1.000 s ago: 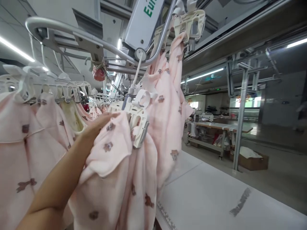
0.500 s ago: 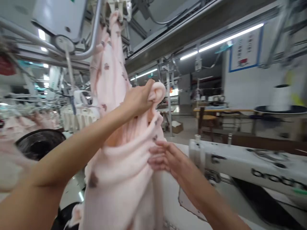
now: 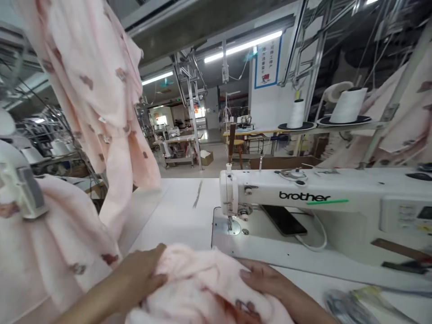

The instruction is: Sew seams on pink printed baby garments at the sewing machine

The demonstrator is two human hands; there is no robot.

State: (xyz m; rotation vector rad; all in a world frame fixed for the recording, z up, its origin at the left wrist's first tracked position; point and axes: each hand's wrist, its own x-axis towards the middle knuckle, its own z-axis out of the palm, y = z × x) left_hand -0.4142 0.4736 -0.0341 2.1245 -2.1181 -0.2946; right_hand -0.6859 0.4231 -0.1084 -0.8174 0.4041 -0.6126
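Note:
A bunched pale pink fleece garment (image 3: 202,279) with small brown printed figures lies at the front edge of the sewing table (image 3: 175,207). My left hand (image 3: 145,276) is closed on its left side, thumb on top. On the right side, my right hand (image 3: 266,281) grips the same cloth, with the thumb over it and the other fingers mostly hidden underneath. Just beyond the garment stands a white sewing machine (image 3: 303,191), its needle and presser foot (image 3: 231,225) above the metal plate, apart from the cloth.
More pink garments (image 3: 97,90) hang at the left, some in a clamp (image 3: 30,193). A black phone (image 3: 283,220) with a white cable lies under the machine arm. Thread cones (image 3: 349,105) stand behind it. Clear plastic (image 3: 347,306) lies at the lower right.
The view has swung right and down. My left hand has come down from the hanging garments with the cloth, and my right hand, open before, now grips it too, over the table.

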